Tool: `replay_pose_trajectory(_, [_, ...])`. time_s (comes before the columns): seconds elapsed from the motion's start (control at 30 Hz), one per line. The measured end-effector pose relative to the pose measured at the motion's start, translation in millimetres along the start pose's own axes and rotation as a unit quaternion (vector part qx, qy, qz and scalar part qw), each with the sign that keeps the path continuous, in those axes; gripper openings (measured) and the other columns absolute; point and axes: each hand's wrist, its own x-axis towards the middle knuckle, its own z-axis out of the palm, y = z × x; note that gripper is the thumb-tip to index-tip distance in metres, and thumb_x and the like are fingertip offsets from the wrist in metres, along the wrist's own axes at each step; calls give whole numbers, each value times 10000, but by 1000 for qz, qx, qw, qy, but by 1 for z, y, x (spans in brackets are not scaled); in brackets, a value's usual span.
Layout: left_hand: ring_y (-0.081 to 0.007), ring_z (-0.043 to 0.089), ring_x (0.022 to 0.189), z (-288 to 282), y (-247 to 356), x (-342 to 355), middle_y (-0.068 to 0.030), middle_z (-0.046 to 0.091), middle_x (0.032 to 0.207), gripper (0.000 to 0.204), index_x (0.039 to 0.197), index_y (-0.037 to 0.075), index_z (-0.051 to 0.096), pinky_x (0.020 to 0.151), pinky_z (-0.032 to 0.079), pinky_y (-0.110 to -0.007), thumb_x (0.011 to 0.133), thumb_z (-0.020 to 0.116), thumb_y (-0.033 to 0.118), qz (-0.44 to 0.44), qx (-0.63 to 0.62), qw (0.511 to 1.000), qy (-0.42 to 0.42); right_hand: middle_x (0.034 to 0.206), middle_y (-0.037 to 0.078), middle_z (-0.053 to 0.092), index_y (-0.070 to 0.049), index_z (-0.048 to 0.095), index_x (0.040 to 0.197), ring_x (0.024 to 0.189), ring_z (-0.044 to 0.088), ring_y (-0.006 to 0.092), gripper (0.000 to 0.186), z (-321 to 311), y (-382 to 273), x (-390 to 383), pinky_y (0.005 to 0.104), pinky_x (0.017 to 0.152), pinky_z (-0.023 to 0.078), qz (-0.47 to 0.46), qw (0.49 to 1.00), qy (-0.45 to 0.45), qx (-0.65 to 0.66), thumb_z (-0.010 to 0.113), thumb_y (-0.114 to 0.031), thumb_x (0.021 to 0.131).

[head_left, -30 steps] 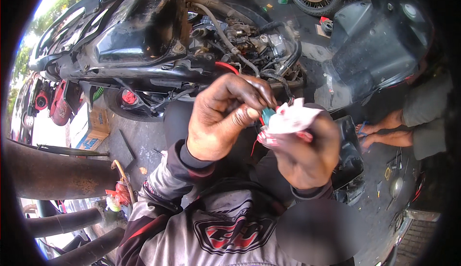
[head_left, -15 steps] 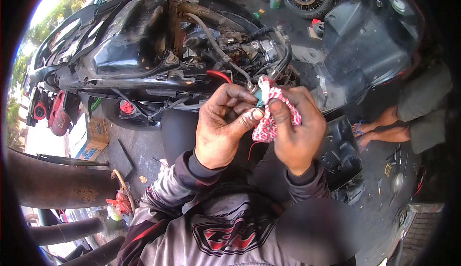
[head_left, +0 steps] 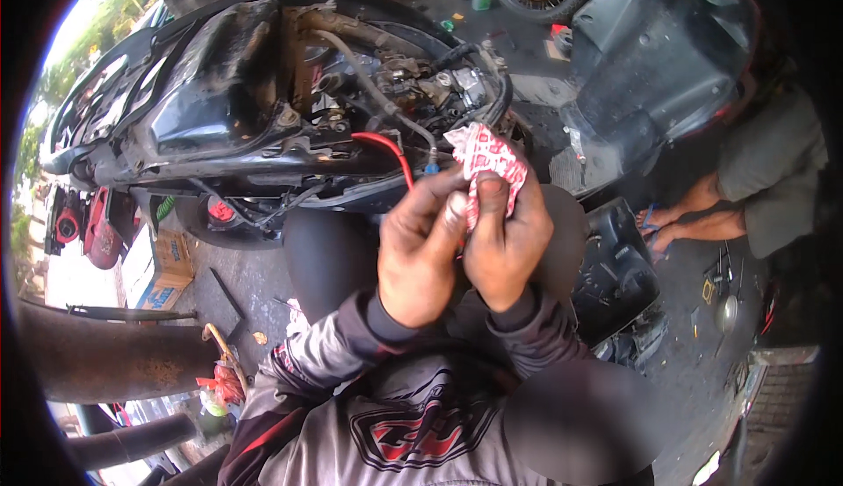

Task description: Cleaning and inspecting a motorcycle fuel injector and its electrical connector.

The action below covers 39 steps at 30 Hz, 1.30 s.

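Clearly, shirt (head_left: 327, 433) bears lettering (head_left: 420, 438) — right hand (head_left: 507, 247) pinches cloth (head_left: 496, 159).

We see daylight entering strongly from the upper left, where the trees (head_left: 118, 25) look washed out and the ground beside the box (head_left: 169, 262) burns to white. Hard white glare sits on the bike's black cover (head_left: 198, 117). Toward our right the light falls off, and the grey trousers (head_left: 777, 179) sink into shadow. The left hand (head_left: 413, 258), right hand (head_left: 507, 240) and cloth (head_left: 493, 163) are evenly lit and fairly sharp. The fisheye leaves a black rim with bluish fringing at left, and a blurred disc (head_left: 580, 424) hides part of the lower right.
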Motion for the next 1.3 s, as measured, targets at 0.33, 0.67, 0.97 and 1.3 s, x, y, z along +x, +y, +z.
replay_pose_trajectory(0.33, [-140,614,933,-4,20,-11,-115,595,1129,214,1131,-59,607,782,528,-249,953,658,47,90,232,969,0,1139,172,687,8,628,1279,1016,680,343,480,-69,-18,5,378,831,550,-102,966,-196,-138,639,75,804])
replay_pose_trajectory(0.67, [-218,656,1054,15,0,7,-167,638,1128,269,1158,-75,618,889,563,-302,899,681,-49,-27,164,974,-153,935,180,695,21,693,1043,805,714,316,199,-110,0,11,369,722,578,-75,977,-163,-116,685,-117,899])
replay_pose_trajectory(0.97, [-226,654,1084,19,-23,-5,-118,660,1154,310,1242,-6,588,949,536,-371,935,627,-23,-299,-264,917,-10,976,144,687,-2,707,1040,790,701,275,208,-133,-1,29,361,707,557,-145,938,-274,-157,665,-94,858])
replay_pose_trajectory(1.3, [-220,665,1029,-2,-39,-31,-116,653,1181,318,1266,34,550,858,558,-339,955,598,-10,-334,-336,879,-54,831,136,663,49,629,978,698,635,214,321,-133,7,24,294,644,490,-40,980,-126,-147,571,-267,996])
